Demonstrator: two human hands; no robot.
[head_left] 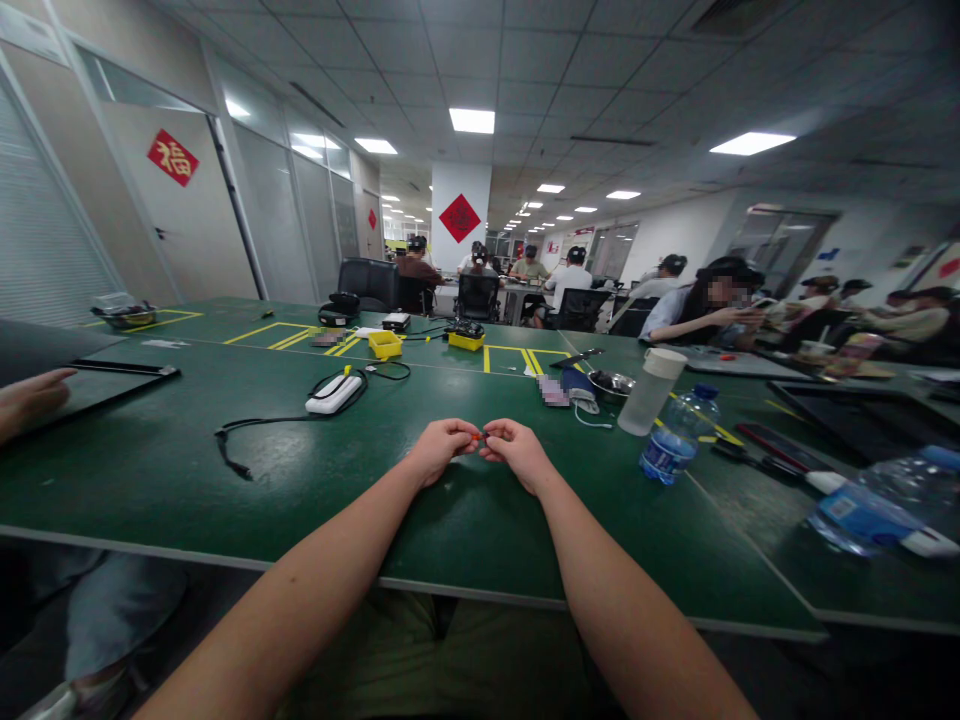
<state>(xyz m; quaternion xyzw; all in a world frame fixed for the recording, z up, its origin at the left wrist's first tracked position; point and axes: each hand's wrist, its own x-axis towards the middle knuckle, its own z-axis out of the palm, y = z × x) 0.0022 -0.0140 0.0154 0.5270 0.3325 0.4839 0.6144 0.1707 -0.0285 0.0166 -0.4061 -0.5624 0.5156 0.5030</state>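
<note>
- The left hand (pixel 441 448) pinches a small orange-and-dark piece (pixel 478 436) between thumb and fingers, seemingly by its orange end
- The right hand (pixel 517 450) meets it from the other side, thumb and fingertips drawn together on what looks like the dark end
- The piece is between the two sets of fingertips, just above the green worktop (pixel 300 510), near the edge closest to the person
- How far along: the piece is picked up and both hands are on it, so the handling looks under way rather than finished
- Whether the orange and dark parts are one body, joined or merely touching cannot be told; the fingers cover most of it and it is very small
- Left to do, as far as can be judged: whatever the fingers are working at on the piece, then letting go of it, as neither hand has released it
- A white power strip (pixel 330 395) with a black cable (pixel 255 423) lies left of the hands, apart from them
- Two yellow bins (pixel 385 346) (pixel 466 342) stand farther back; their contents are too small to make out
- To the right stand a frosted bottle (pixel 651 392) and a water bottle (pixel 677 440), both well apart from the hands
</note>
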